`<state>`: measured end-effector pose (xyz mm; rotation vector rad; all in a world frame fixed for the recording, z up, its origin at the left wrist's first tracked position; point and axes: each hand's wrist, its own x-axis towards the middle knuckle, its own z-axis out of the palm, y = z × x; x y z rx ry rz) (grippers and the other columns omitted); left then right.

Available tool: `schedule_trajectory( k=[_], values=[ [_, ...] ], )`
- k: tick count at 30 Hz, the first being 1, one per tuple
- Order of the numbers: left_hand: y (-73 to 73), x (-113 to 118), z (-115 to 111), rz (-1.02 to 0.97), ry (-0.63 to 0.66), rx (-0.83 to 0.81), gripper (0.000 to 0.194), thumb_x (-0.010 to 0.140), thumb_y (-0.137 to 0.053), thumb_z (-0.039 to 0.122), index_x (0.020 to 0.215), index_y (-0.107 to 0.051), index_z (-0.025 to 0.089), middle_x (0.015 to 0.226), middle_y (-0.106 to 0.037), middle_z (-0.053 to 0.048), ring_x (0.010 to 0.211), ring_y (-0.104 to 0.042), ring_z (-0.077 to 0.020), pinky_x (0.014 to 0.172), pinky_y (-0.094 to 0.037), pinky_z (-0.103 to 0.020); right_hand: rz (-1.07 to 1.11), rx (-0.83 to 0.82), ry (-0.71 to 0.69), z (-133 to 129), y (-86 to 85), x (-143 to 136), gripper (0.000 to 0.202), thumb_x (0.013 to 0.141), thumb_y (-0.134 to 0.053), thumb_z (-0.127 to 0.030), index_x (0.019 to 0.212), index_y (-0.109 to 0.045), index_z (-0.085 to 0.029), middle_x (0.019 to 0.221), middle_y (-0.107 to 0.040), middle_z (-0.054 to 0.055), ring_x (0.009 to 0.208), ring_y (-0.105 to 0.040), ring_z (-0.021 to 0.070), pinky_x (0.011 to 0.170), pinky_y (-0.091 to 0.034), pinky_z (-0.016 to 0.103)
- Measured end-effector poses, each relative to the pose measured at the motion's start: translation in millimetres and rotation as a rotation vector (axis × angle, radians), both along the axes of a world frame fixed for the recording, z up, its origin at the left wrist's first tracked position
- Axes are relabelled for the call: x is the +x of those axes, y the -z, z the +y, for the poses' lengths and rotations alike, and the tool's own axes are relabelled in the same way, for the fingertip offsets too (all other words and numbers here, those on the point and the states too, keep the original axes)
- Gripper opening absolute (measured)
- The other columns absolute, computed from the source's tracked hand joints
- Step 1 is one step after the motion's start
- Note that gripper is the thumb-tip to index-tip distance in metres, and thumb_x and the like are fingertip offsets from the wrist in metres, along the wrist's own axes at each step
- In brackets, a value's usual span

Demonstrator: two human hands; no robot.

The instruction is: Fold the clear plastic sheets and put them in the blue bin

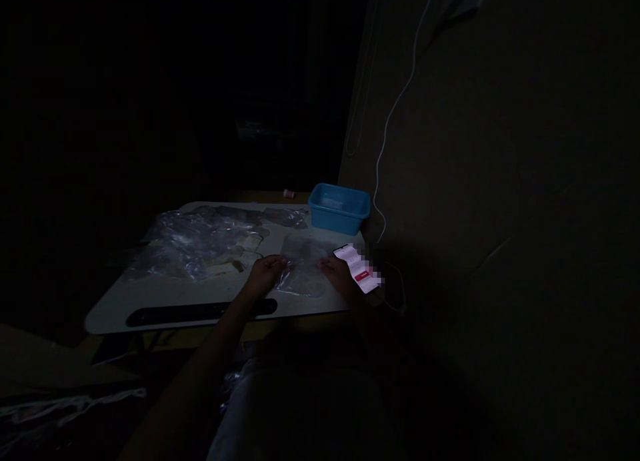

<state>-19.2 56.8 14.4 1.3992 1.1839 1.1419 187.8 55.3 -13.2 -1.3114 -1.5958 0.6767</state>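
A clear plastic bag (304,269) lies over the front middle of the white table (165,291), stretched between my two hands. On its left edge my left hand (265,274) is closed, thumb and fingers pinching the plastic. The opposite edge is pinched by my right hand (337,272), whose fingers are partly lost in the dark. Close beside that hand rests a phone (357,268) with a lit screen. A loose heap of clear plastic bags (195,238) covers the table's left side.
At the back right corner stands a blue plastic basin (337,211). A small pinkish cylinder (289,194) lies behind the table. A dark slot (200,312) runs along the front edge. Down the right-hand wall hangs a white cable (385,138). The room is very dark.
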Motion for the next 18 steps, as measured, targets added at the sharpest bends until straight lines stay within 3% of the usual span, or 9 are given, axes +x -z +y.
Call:
schedule_trajectory(
  k=[3,11,18],
  values=[
    [2.2,-1.4,2.4,-0.041,-0.017,-0.010,0.042,0.060,-0.060,0.052,0.073,-0.062,0.012,0.054,-0.057,0.000,0.044,-0.045,-0.0087,0.042,-0.032,-0.020,0.000,0.010,0.007,0.9,0.3,0.9,0.017,0.074,-0.052,-0.032,0.072,-0.062,-0.018,0.074,-0.065,0.002,0.075,-0.060,0.0181,0.069,-0.046,0.029],
    [-3.0,-1.7,-0.6,-0.084,-0.081,-0.010,0.034,0.057,-0.059,0.044,0.073,-0.061,0.014,0.051,-0.055,0.003,0.042,-0.043,-0.0083,0.043,-0.032,-0.021,0.050,0.026,-0.029,0.6,-2.5,1.0,0.016,0.073,-0.050,-0.029,0.071,-0.062,-0.018,0.075,-0.065,0.002,0.075,-0.060,0.0169,0.069,-0.046,0.028],
    [2.2,-4.7,4.7,-0.131,-0.042,0.007,0.024,0.055,-0.053,0.036,0.066,-0.061,0.016,0.058,-0.061,-0.001,0.048,-0.050,-0.0122,0.047,-0.035,-0.024,0.025,0.008,-0.011,-0.2,-3.9,3.7,0.016,0.069,-0.049,-0.016,0.070,-0.065,-0.019,0.076,-0.068,0.002,0.075,-0.062,0.0179,0.073,-0.047,0.031]
  ],
)
